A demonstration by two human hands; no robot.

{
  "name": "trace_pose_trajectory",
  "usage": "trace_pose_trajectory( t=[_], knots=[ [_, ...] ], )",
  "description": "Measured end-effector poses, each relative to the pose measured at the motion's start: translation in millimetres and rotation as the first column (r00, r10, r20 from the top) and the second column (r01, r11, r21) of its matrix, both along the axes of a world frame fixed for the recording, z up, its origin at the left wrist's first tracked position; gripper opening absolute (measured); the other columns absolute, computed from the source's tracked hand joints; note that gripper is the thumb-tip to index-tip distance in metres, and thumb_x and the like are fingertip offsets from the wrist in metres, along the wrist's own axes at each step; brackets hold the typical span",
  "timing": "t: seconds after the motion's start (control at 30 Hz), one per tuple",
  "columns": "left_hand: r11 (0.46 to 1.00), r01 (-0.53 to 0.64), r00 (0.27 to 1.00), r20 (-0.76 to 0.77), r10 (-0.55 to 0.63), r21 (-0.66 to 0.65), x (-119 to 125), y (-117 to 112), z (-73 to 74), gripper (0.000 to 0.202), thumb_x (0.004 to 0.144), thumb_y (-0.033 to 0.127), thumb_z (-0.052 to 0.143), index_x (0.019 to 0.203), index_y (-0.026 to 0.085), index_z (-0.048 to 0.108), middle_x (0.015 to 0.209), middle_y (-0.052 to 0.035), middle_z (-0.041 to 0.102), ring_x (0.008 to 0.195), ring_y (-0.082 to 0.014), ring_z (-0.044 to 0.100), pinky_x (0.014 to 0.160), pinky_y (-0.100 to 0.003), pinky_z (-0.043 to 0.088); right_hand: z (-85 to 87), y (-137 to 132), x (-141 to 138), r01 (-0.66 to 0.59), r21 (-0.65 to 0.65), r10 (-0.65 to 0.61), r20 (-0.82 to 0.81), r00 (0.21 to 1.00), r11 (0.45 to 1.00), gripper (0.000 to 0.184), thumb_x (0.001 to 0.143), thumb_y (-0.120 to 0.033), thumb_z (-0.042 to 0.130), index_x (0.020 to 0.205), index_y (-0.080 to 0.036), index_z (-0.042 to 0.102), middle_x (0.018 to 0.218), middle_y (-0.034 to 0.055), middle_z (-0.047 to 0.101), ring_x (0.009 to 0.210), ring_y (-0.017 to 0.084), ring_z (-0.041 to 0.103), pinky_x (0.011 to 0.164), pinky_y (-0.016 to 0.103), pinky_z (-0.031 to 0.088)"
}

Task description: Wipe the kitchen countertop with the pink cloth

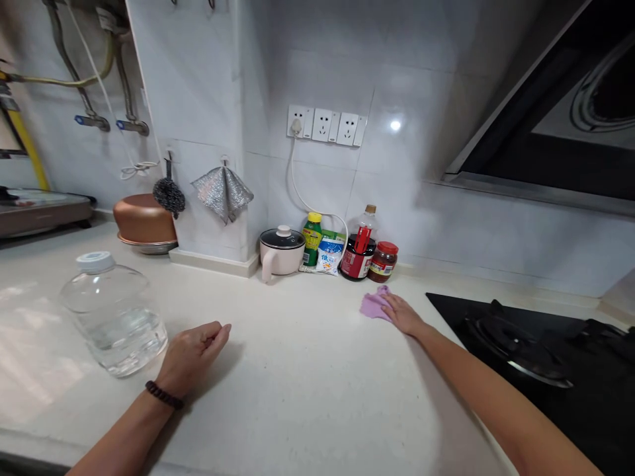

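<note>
My right hand (404, 315) presses a purple cloth (376, 305) onto the white countertop (317, 377), just in front of the seasoning jars. The cloth is crumpled, with its left part sticking out past my fingertips. Curled into a loose fist, my left hand (194, 354) is over the counter beside a large clear bottle (119, 317) and holds nothing that I can see. That bottle has a white cap and some clear liquid inside. A dark beaded bracelet (164, 395) circles my left wrist.
Along the wall stand a pink electric pot (285, 254), a yellow-capped bottle (311, 239), a white packet (329, 255), a dark jar (356, 259) and a red-lidded jar (383, 262). A black gas hob (526, 390) lies right, beneath a range hood (546, 145). A copper-coloured pot (143, 218) sits left.
</note>
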State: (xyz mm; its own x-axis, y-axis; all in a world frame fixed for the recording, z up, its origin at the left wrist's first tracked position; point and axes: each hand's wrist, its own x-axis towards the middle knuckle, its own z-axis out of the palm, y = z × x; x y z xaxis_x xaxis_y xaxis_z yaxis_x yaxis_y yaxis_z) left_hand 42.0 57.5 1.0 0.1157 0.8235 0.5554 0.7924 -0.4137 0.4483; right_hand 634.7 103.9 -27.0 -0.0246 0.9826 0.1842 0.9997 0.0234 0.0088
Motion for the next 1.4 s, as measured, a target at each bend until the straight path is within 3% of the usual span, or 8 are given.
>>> trace_pose_trajectory(
  t=[0.1,0.2,0.3,0.47,0.57,0.73,0.97,1.4],
  knots=[
    [0.999,-0.034,0.999,-0.030,0.033,-0.036,0,2,-0.8,0.045,0.094,0.050,0.037,0.060,0.023,0.025,0.057,0.0055,0.020,0.054,-0.0114,0.022,0.057,-0.028,0.022,4.0,7,45,0.108,-0.002,-0.108,0.023,0.994,0.994,0.062,0.103,-0.043,0.022,0.153,-0.016,0.048,0.158,0.0155,0.047,0.150,0.029,0.037,0.124,0.049,0.031],
    [0.995,-0.069,0.997,-0.042,0.066,-0.076,1,2,2.2,0.043,0.093,0.047,0.037,0.060,0.023,0.024,0.057,0.0052,0.020,0.055,-0.0120,0.023,0.057,-0.028,0.023,11.3,19,65,0.157,-0.018,-0.156,0.049,0.986,0.987,0.057,0.100,-0.035,0.026,0.144,-0.016,0.058,0.159,0.0166,0.045,0.152,0.031,0.034,0.124,0.051,0.028],
    [0.990,-0.092,0.995,-0.040,0.088,-0.105,1,1,5.4,0.043,0.092,0.048,0.038,0.060,0.023,0.024,0.057,0.0049,0.021,0.056,-0.0124,0.025,0.058,-0.028,0.024,16.2,29,71,0.207,-0.041,-0.205,0.063,0.977,0.977,0.054,0.099,-0.032,0.030,0.138,-0.018,0.063,0.160,0.0155,0.044,0.153,0.033,0.031,0.124,0.054,0.025],
    [0.986,-0.131,0.990,-0.069,0.124,-0.104,-3,4,5.4,0.044,0.090,0.053,0.036,0.058,0.023,0.030,0.055,0.0043,0.025,0.054,-0.0126,0.028,0.059,-0.027,0.026,15.4,28,68,0.349,-0.052,-0.348,0.021,0.937,0.936,0.061,0.103,-0.042,0.022,0.158,-0.021,0.041,0.163,0.0160,0.039,0.152,0.033,0.033,0.121,0.056,0.029],
    [0.983,-0.149,0.987,-0.071,0.142,-0.109,-4,6,6.3,0.044,0.089,0.053,0.036,0.057,0.023,0.034,0.053,0.0037,0.028,0.053,-0.0126,0.030,0.058,-0.027,0.027,12.7,11,65,0.403,-0.058,-0.404,-0.011,0.915,0.914,0.063,0.105,-0.049,0.025,0.160,-0.021,0.038,0.166,0.0163,0.034,0.153,0.033,0.030,0.122,0.053,0.028],
    [0.973,-0.181,0.983,-0.067,0.172,-0.147,-5,3,13.1,0.043,0.091,0.048,0.039,0.057,0.022,0.041,0.051,0.0022,0.035,0.053,-0.0130,0.035,0.060,-0.025,0.031,8.6,-41,55,0.385,-0.078,-0.390,-0.051,0.920,0.920,0.063,0.105,-0.053,0.027,0.160,-0.024,0.038,0.167,0.0132,0.032,0.155,0.031,0.028,0.123,0.051,0.026],
    [0.952,-0.199,0.979,-0.090,0.183,-0.233,-7,0,24.9,0.038,0.092,0.044,0.048,0.064,0.021,0.059,0.058,0.0002,0.054,0.065,-0.0158,0.050,0.064,-0.023,0.033,3.9,-137,30,0.343,-0.089,-0.349,-0.075,0.934,0.935,0.070,0.103,-0.061,0.023,0.161,-0.025,0.037,0.169,0.0112,0.029,0.155,0.032,0.026,0.126,0.050,0.023],
    [0.949,-0.159,0.987,-0.025,0.158,-0.272,-10,-16,37.5,0.035,0.094,0.043,0.051,0.073,0.018,0.063,0.066,0.0001,0.049,0.069,-0.0153,0.039,0.064,-0.023,0.029,-3.2,-301,-15,0.299,-0.080,-0.305,-0.087,0.948,0.951,0.072,0.102,-0.065,0.027,0.160,-0.024,0.038,0.168,0.0109,0.031,0.155,0.032,0.025,0.126,0.052,0.024]
  ],
)
